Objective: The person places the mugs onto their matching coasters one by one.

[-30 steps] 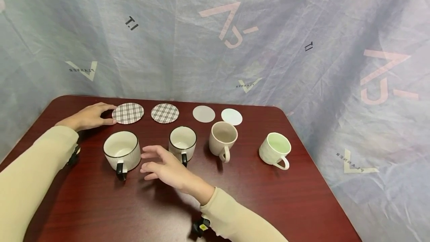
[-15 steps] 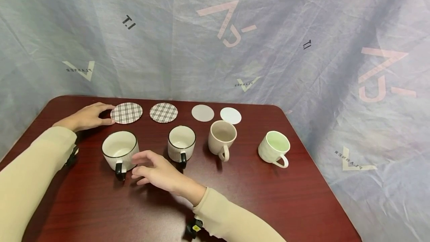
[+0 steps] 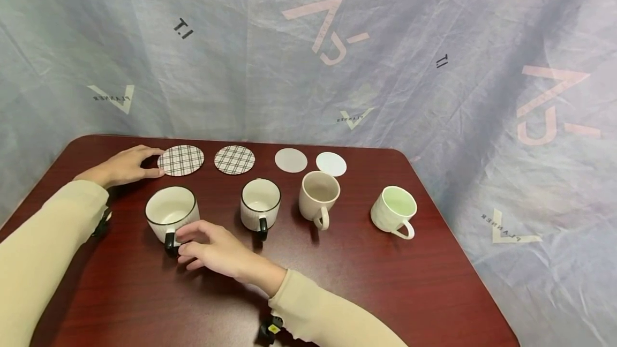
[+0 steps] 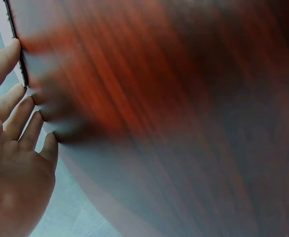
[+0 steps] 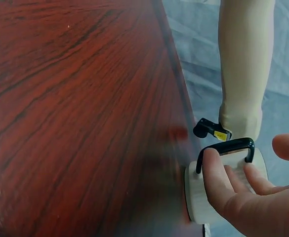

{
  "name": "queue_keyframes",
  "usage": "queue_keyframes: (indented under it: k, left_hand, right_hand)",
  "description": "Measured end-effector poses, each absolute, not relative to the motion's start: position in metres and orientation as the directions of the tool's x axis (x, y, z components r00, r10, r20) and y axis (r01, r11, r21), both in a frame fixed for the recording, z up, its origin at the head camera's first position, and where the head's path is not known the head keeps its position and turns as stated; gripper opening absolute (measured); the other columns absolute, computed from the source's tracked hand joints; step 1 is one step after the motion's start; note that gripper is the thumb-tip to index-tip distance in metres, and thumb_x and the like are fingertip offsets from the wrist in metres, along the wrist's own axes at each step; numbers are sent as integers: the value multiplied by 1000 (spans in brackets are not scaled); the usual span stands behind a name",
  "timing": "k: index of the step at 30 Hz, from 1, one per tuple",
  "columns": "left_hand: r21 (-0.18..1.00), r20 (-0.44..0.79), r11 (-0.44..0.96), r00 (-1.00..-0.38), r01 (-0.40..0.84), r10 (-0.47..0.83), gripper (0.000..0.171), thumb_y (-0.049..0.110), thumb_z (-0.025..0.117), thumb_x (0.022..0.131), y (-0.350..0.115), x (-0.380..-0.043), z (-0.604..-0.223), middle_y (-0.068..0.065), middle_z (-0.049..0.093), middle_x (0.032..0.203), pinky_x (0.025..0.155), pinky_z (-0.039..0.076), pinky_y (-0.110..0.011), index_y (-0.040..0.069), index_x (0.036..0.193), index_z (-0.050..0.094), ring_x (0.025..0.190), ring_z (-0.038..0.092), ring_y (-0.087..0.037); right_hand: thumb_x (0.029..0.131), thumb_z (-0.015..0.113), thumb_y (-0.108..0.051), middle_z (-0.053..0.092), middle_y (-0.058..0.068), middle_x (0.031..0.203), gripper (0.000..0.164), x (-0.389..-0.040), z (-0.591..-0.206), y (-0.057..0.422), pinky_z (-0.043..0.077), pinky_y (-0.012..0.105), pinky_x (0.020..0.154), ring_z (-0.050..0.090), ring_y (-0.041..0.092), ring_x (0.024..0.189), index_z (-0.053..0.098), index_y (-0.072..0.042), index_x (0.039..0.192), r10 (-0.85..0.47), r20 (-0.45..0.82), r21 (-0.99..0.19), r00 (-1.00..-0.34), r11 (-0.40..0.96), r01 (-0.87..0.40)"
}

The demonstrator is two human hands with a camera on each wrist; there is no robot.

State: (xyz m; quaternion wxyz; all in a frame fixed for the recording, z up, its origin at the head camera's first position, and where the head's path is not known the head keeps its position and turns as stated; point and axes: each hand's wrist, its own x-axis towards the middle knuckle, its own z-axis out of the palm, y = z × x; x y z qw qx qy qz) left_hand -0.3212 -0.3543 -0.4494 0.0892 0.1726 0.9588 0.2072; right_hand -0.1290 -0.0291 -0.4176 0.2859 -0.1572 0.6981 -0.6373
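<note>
My left hand [image 3: 124, 166] rests at the left edge of a plaid round coaster [image 3: 181, 160], thumb and fingertips spread against its rim. In the left wrist view, that coaster [image 4: 22, 69] shows edge-on beside relaxed fingers. Nearer me stands a wide white mug [image 3: 168, 207] with a dark rim and a black handle [image 3: 170, 243] pointing my way. Beside this handle is my right hand [image 3: 219, 251], fingers loosely bent. In the right wrist view, fingertips of the right hand [image 5: 248, 200] come right at the black handle [image 5: 228, 145], while the thumb stays apart from it.
A smaller black-handled white mug [image 3: 261, 211], a beige mug [image 3: 313, 205] and a pale green mug [image 3: 388, 216] stand to the right. Behind are another plaid coaster [image 3: 234, 160], a grey coaster [image 3: 291, 160] and a white coaster [image 3: 331, 164]. A grey-blue curtain [image 3: 241, 58] hangs behind the table.
My right hand has moved left from between the two black-handled mugs to the wide mug's handle. The left hand has stayed at the plaid coaster.
</note>
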Motion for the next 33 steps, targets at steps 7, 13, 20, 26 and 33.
queue_keyframes:
  k: [7,13,20,26,33]
  left_hand:
    - [438,-93,849,-924,296,371,74,35,70,103,-355,-320,-452,-41,35,154,110,30,-79,-10,154,42,140,34,-62]
    - [433,-98,853,-925,292,367,75,36,70,103,-355,-319,-453,-41,35,154,109,30,-79,-10,155,41,140,34,-62]
    - [436,-95,849,-923,299,374,74,35,69,104,-354,-320,-451,-41,34,154,110,30,-78,-10,155,40,141,34,-61]
    - [432,-99,850,-921,303,378,75,36,69,104,-355,-322,-452,-41,33,155,110,29,-78,-11,155,39,141,33,-61]
    - [438,-79,843,-921,312,382,75,35,70,103,-356,-323,-453,-41,36,153,110,30,-78,-10,155,41,140,35,-61]
  right_hand:
    - [99,66,-6,71,-10,110,30,-127,-421,-35,63,27,76,77,15,90,68,-10,128,-563,-236,-972,-792,129,198]
    - [99,66,-4,72,-7,102,29,-125,-424,-40,63,28,76,77,17,90,67,-7,128,-569,-252,-967,-783,108,233]
    - [100,64,-3,69,-3,97,26,-127,-427,-44,64,33,80,79,29,98,65,-5,126,-572,-250,-965,-782,80,249]
    - [101,62,-2,69,0,97,22,-128,-429,-47,65,35,81,78,35,100,65,-4,122,-578,-257,-959,-775,53,279]
    - [101,61,-3,72,6,102,19,-130,-430,-50,65,40,85,75,46,106,65,-4,119,-584,-259,-951,-770,15,309]
